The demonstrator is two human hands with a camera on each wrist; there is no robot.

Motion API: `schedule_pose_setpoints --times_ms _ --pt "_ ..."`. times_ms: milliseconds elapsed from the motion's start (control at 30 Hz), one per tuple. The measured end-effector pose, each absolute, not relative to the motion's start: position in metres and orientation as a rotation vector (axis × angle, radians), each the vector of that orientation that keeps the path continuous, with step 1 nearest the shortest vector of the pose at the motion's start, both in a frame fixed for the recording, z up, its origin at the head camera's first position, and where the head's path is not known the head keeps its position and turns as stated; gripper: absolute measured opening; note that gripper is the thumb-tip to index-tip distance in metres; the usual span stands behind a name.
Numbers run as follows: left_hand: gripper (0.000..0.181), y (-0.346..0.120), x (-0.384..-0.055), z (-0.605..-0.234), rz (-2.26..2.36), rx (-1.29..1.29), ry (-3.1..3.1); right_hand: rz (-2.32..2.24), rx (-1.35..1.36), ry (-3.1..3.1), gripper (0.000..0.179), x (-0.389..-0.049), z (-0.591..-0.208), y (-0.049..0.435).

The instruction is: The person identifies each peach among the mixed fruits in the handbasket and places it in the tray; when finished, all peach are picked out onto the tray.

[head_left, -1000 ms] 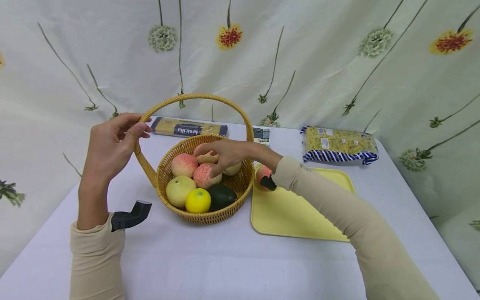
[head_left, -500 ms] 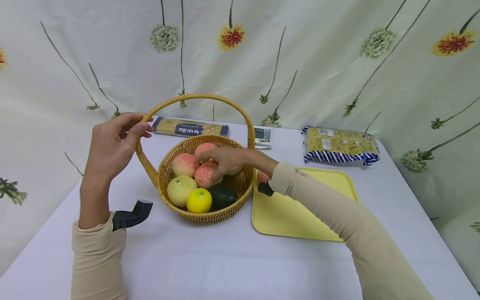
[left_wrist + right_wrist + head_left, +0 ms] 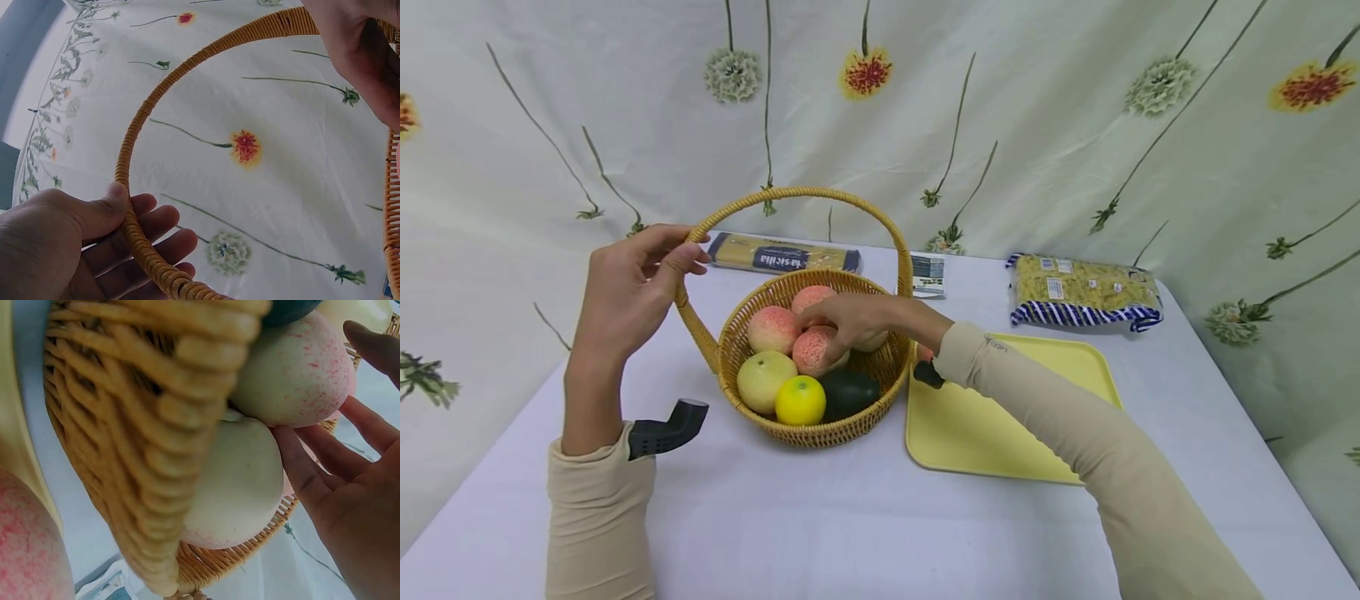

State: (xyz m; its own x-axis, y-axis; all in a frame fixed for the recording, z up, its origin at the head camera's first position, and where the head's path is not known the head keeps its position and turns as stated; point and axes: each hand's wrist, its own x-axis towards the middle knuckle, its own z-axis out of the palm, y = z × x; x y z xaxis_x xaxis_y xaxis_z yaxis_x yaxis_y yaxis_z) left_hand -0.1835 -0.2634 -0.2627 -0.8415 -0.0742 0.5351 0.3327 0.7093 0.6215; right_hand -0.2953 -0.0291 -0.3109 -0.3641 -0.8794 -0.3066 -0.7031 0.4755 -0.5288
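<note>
My left hand [image 3: 625, 296] holds the arched handle [image 3: 805, 192] of a wicker basket [image 3: 820, 435], thumb and fingers on either side of it in the left wrist view. Down inside the basket, my right hand [image 3: 859, 318] has its thumb and fingers around a speckled pink peach [image 3: 811, 348]; in the right wrist view its fingertips touch that peach [image 3: 294, 375]. Two pink peaches [image 3: 772, 329] lie beyond it. Nearer the front rim are a pale green round fruit [image 3: 766, 382], a yellow lemon-like fruit [image 3: 801, 402] and a dark green avocado-like fruit [image 3: 848, 395]. A paler peach [image 3: 237, 487] is partly hidden under my right hand.
To the right lies a yellow tray [image 3: 992, 433], with another peach [image 3: 28, 544] at its left end, mostly behind my right sleeve. Behind the basket are a spaghetti pack [image 3: 782, 254] and a small printed packet [image 3: 929, 275]. A pasta bag [image 3: 1084, 287] sits at the back right.
My right hand has lowered onto the middle speckled peach, and its fingers have closed in around it. My left hand keeps its hold on the handle. The head view has shifted slightly.
</note>
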Motion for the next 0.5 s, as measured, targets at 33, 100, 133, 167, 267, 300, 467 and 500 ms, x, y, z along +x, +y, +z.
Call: schedule_pose_setpoints --times_ms 33,100,133,167,267,300,467,500 --pt "0.029 -0.263 -0.184 -0.262 -1.006 -0.198 -2.378 -0.411 -1.305 2.173 0.061 -0.295 -0.311 -0.029" --pt "0.029 -0.263 -0.184 -0.262 -1.004 -0.200 -2.378 -0.391 -1.296 2.180 0.061 -0.295 -0.312 -0.029" --pt "0.029 -0.263 -0.184 -0.262 -1.003 -0.199 -2.378 -0.376 -1.294 2.182 0.062 -0.295 -0.312 -0.029" --pt "0.029 -0.264 -0.185 -0.262 -1.003 -0.201 -2.377 -0.360 -1.292 2.188 0.063 -0.294 -0.313 -0.029" --pt "0.029 -0.264 -0.185 -0.263 -1.005 -0.201 -2.378 -0.325 -1.284 2.204 0.064 -0.293 -0.315 -0.029" --pt "0.029 -0.264 -0.185 -0.263 -1.007 -0.201 -2.378 -0.320 -1.283 2.210 0.065 -0.293 -0.316 -0.029" --pt "0.028 -0.264 -0.185 -0.263 -1.005 -0.204 -2.370 -0.324 -1.290 2.224 0.065 -0.292 -0.321 -0.030" --pt "0.028 -0.264 -0.185 -0.263 -1.005 -0.206 -2.367 -0.326 -1.294 2.225 0.064 -0.292 -0.322 -0.029"
